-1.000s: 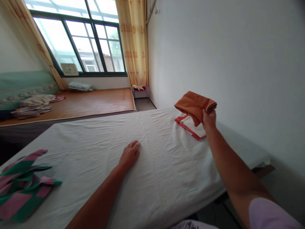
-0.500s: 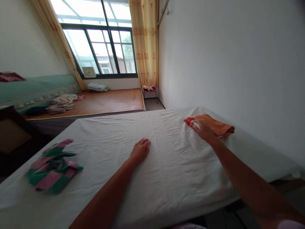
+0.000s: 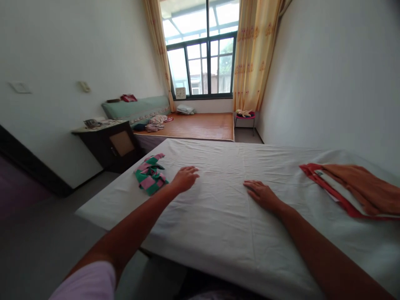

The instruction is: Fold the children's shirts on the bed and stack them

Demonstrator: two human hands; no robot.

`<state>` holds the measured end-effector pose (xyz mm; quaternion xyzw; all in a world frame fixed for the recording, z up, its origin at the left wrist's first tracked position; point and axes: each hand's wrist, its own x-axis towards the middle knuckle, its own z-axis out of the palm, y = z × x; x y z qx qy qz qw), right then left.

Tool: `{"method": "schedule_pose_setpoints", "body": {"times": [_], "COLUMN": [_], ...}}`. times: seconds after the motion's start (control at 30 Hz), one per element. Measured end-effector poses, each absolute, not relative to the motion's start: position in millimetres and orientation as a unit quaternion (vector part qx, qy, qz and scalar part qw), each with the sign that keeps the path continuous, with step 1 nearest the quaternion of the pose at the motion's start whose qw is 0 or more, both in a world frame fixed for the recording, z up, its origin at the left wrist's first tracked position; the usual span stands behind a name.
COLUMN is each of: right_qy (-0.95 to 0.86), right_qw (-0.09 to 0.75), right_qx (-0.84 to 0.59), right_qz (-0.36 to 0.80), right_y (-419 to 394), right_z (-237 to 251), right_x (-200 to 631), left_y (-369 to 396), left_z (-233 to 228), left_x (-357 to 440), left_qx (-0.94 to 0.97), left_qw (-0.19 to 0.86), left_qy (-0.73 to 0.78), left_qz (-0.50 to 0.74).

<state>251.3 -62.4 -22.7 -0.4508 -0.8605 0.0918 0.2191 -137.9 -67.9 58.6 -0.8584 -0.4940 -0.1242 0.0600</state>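
My left hand (image 3: 185, 178) hovers over the white sheet on the table (image 3: 218, 225), fingers apart and nothing in them. Just left of it lies a crumpled cloth (image 3: 149, 180) in green and pink squares; the hand does not touch it. My right hand (image 3: 261, 195) rests on the sheet near the middle, its fingers stretched out and holding nothing. Further right a folded stack of clothes (image 3: 353, 187) in orange-brown, white and red lies apart from that hand. The right end of the stack is cut off by the view.
Beyond the table's far edge is a bed with a brown mat (image 3: 203, 126) and several crumpled clothes (image 3: 158, 123). A dark cabinet (image 3: 117, 146) stands at the left. A small pink stool (image 3: 245, 116) stands by the right wall (image 3: 328, 83).
My right hand has left the folded clothes and moved to the sheet's middle. My left hand has lifted and moved toward the checkered cloth. The view has turned left.
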Motion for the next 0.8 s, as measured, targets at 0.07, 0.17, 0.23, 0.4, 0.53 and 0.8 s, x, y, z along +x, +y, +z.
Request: {"method": "schedule_pose_setpoints", "body": {"times": [0.07,0.17,0.23,0.4,0.53,0.8], "right_qy": [-0.862,-0.859,-0.854,-0.847,-0.845,-0.7], "right_qw": [0.23,0.246,0.254,0.264,0.266,0.421], "right_qx": [-0.441,-0.435,-0.439,-0.444,-0.447,-0.476], "right_qz": [0.103,0.11,0.112,0.121,0.124,0.326], "right_y": [-60.1,-59.4,-60.4,-64.6,-66.3,-65.5], "right_z": [-23.3,-22.9,-22.2,-20.0,-19.3,-0.5], "right_x": [259.5,262.0,260.1,257.9,258.8,262.0], "left_y": [-73.0,-81.3,-88.3,-95.6,-79.5,-53.4], "left_z": [76.9,93.6,96.9,101.7,128.0,179.0], "left_x": [-181.8,-239.9,-268.0,-288.3,-251.6,-87.1], "left_qx": [-0.797,-0.689,-0.634,-0.598,-0.61,-0.675], "left_qw": [0.124,0.162,0.12,0.052,-0.042,-0.347], "left_qy": [-0.571,-0.695,-0.758,-0.789,-0.733,-0.418], "left_qz": [-0.154,-0.124,-0.095,-0.129,-0.298,-0.499]}}
